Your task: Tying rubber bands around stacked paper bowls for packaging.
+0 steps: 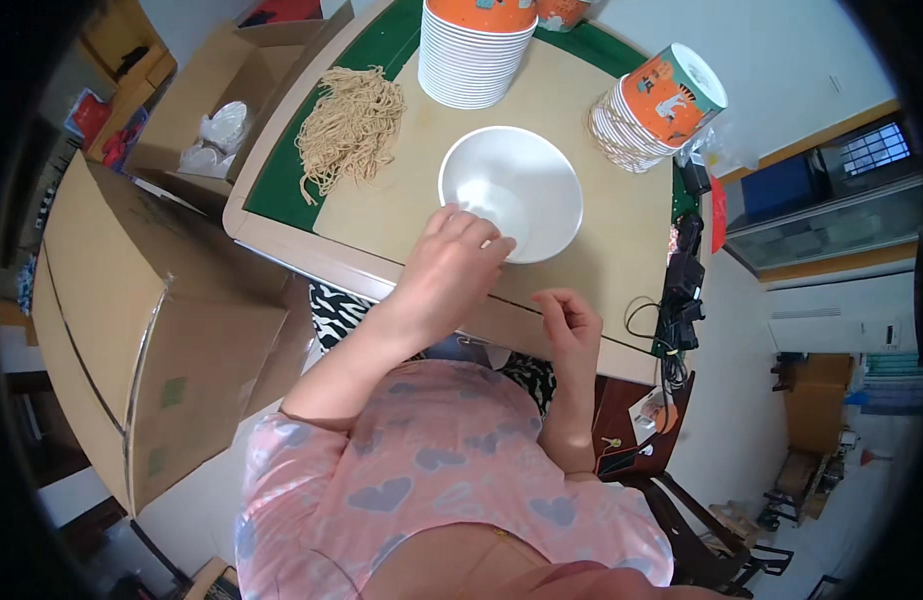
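Note:
A white paper bucket (547,205) stands on the table in front of me, its open mouth facing up. My left hand (454,258) is at its near left rim, fingers curled over the edge; the thumb is hidden. Near the table's front edge, right of the left hand, my right hand (572,325) is closed with the fingers bent inward, apart from the bucket. What it holds, if anything, does not show. Left of the bucket lies a loose pile of tan cords (354,125).
A tall stack of nested paper buckets (477,60) stands behind, and a tilted stack (672,100) sits at the far right. Black adapters and cables (685,280) line the right table edge. Large cardboard boxes (197,330) stand left of the table (317,262).

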A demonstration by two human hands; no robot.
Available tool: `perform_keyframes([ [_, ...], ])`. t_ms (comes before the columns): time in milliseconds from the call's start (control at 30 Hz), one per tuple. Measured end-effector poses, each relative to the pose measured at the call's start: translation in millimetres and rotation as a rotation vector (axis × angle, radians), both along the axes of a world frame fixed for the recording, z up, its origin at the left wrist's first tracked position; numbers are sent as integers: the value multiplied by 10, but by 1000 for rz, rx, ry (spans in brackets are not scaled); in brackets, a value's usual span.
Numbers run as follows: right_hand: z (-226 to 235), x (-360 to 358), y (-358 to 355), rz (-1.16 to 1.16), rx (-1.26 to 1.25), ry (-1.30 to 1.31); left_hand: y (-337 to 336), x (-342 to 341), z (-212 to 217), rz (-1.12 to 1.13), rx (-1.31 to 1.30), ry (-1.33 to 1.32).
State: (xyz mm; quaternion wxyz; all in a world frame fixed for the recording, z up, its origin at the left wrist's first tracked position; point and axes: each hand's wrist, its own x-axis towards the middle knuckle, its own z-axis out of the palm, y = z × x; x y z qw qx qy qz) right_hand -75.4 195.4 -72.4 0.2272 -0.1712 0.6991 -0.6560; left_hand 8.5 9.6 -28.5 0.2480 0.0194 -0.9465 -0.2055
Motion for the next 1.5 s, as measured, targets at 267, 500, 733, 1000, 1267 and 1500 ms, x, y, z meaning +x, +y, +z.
perform_keyframes([
  [267,29,33,58,224,-102,-174,283,159,-23,-281,688,-72],
  [500,-20,34,186,392,-256,-446,277,197,-87,-376,669,-39],
  [733,52,165,108,149,-216,-107,434,137,-90,-232,474,108],
  [1000,48,187,173,106,-227,-51,530,62,-58,-138,580,-54],
  [1267,20,112,210,93,-197,-60,561,-2,-132,-172,751,-76],
  [1500,-50,60,241,64,-192,-13,473,12,-107,-191,888,-264],
])
